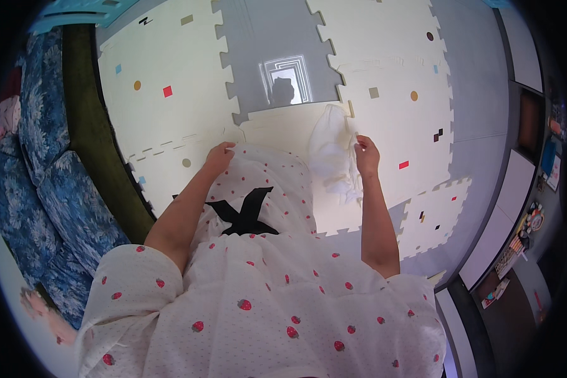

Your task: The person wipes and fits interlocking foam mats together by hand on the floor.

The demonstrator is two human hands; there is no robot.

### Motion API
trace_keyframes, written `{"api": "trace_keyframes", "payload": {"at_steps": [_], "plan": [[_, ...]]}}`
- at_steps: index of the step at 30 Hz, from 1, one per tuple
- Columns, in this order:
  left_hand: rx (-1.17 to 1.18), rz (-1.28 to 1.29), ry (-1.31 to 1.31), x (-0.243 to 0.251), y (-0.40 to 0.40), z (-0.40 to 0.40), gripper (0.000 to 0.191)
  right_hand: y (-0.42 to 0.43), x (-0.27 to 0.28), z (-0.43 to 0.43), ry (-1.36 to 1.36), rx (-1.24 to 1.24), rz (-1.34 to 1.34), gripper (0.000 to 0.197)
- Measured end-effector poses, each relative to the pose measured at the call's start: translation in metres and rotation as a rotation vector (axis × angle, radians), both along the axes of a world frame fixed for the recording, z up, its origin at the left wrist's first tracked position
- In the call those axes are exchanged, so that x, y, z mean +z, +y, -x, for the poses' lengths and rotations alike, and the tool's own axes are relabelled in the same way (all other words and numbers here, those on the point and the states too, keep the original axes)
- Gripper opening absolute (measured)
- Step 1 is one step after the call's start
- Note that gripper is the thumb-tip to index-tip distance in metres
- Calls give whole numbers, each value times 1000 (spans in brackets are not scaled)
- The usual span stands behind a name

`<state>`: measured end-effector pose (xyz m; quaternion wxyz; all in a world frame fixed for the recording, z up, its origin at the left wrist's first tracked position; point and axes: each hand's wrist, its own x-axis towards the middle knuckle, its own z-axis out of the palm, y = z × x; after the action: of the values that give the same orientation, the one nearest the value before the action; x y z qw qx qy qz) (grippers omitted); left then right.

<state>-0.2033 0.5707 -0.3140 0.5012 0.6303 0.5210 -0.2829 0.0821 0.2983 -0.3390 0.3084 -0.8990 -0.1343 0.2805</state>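
Observation:
A thin white cloth hangs and bunches beside my right knee, over the pale foam mat. My right hand pinches its right edge between thumb and fingers. On the other side, my left hand is at my left knee, against the strawberry-print trousers. Its fingers are bent, and whether they grip any fabric is unclear. Across my lap lies a flat black piece with pointed arms, perhaps fabric.
Interlocking cream foam mats with small coloured shapes cover parts of the shiny grey floor. A blue floral sofa stands at left. Low cabinets with small items line the right. A light-blue plastic object is at upper left.

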Motion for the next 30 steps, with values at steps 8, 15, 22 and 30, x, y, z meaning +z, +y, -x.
{"api": "trace_keyframes", "payload": {"at_steps": [8,15,22,30], "plan": [[183,-138,-232,-38,53,54,30,119,-3,67,155,382,17,25],[132,-144,-218,-52,69,83,30,131,-21,69,86,511,248,25],[58,-84,-157,-63,55,48,29,153,-64,28,-99,686,313,30],[-84,-345,-338,-117,11,-44,32,169,-113,-4,-99,977,475,23]]}}
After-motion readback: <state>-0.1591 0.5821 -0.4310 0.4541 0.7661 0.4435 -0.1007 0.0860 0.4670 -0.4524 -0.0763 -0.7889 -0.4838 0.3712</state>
